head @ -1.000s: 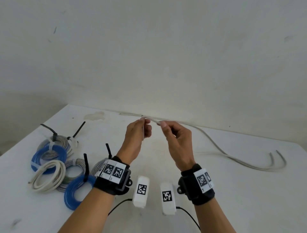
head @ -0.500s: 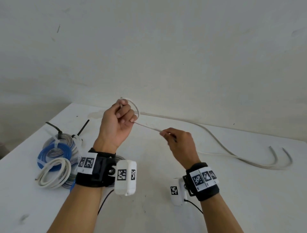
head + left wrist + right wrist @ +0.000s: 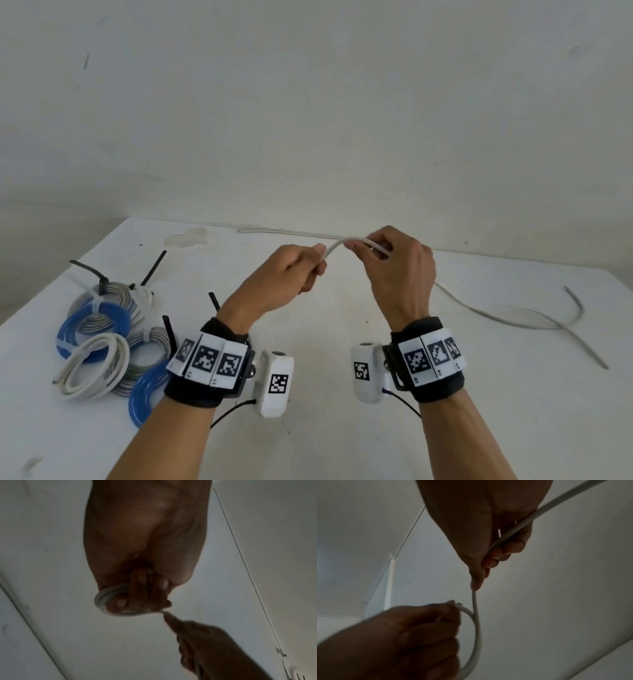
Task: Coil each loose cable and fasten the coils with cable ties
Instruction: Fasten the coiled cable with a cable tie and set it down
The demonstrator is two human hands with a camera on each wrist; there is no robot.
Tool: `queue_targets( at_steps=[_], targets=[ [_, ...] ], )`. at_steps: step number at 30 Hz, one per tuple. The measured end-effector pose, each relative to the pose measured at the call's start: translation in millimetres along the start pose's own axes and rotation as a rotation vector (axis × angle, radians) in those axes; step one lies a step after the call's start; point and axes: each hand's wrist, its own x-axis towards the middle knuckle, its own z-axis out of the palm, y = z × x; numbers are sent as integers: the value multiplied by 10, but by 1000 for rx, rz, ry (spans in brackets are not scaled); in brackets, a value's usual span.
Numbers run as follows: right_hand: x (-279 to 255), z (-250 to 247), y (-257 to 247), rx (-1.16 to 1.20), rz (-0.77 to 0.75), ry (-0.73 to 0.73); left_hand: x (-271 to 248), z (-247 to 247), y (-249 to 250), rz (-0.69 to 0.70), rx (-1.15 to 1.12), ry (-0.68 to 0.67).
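Note:
A loose white cable [image 3: 486,313] trails across the white table [image 3: 342,428] to the right and rises into my hands above the middle of the table. My left hand [image 3: 291,270] grips a small loop of the white cable [image 3: 102,597] in its curled fingers. My right hand [image 3: 394,263] pinches the same cable [image 3: 518,528] just to the right, thumb and fingers closed round it. A short arc of cable [image 3: 334,246] bridges the two hands. In the right wrist view the cable [image 3: 476,628] curves down past my left hand [image 3: 412,635].
Several finished coils lie at the table's left: blue [image 3: 92,329], grey [image 3: 113,291], white [image 3: 92,366], fastened with black cable ties [image 3: 154,267]. Another thin white cable [image 3: 284,233] runs along the table's far edge by the wall.
My left hand has dropped and turned palm-down from its raised position. My right hand has risen and closed in, so both hands now hold the cable close together.

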Motion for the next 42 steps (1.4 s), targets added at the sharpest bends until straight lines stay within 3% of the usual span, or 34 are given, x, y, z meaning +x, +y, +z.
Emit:
queue_targets(
  at_steps=[2, 5, 10, 15, 18, 21, 25, 31, 34, 37, 42],
  targets=[
    [-58, 64, -107, 101, -56, -2, 39, 16, -61, 30, 44, 142],
    [-137, 153, -221, 224, -117, -28, 70, 24, -99, 89, 20, 246],
    [-336, 289, -380, 318, -366, -228, 111, 41, -153, 117, -336, 494],
    [-442, 458, -390, 238, -437, -327, 122, -81, -61, 113, -889, 392],
    [-381, 435, -323, 287, -402, -324, 123, -283, -16, 106, -1263, 421],
    [-248, 362, -210, 197, -372, -250, 32, -507, 0, 154, -1383, 401],
    [-104, 249, -34, 8, -247, -199, -34, -559, 73, 145, -1211, 313],
    [86, -37, 199, -158, 7, -114, -42, -185, 212, 87, -699, 75],
    [114, -116, 183, -29, 107, -79, -33, 20, 245, 79, -376, -23],
    [104, -146, 110, 167, 93, -19, -57, 110, 243, 60, -163, -39],
    [-79, -61, -235, 375, -32, -61, -60, 199, 175, 44, 43, 112]
  ],
)
